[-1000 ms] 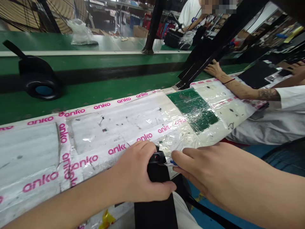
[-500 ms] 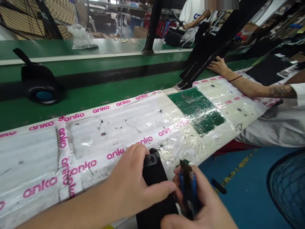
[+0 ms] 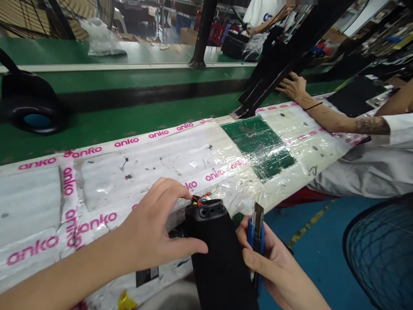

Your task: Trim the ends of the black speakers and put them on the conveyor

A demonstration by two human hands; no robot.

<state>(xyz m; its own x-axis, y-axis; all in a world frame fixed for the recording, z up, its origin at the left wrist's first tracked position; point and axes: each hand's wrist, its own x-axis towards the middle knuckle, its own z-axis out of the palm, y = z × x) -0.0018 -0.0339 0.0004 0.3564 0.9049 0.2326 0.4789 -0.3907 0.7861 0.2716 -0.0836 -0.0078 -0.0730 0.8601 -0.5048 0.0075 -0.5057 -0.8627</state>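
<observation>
A black cylindrical speaker body stands upright at the near edge of the taped workbench. Its open top shows red and yellow wires. My left hand wraps its left side, thumb across the front and fingers at the rim by the wires. My right hand presses the speaker's right side and holds a blue utility knife, its blade pointing up.
A green conveyor belt runs behind the bench, with a black round part on it at left. A co-worker's arm lies on the bench at right by a black slanted frame. A fan grille sits at lower right.
The speaker has been raised and turned upright, so its open top with wires shows. My right hand drew back from the top and now holds the knife blade-up beside it.
</observation>
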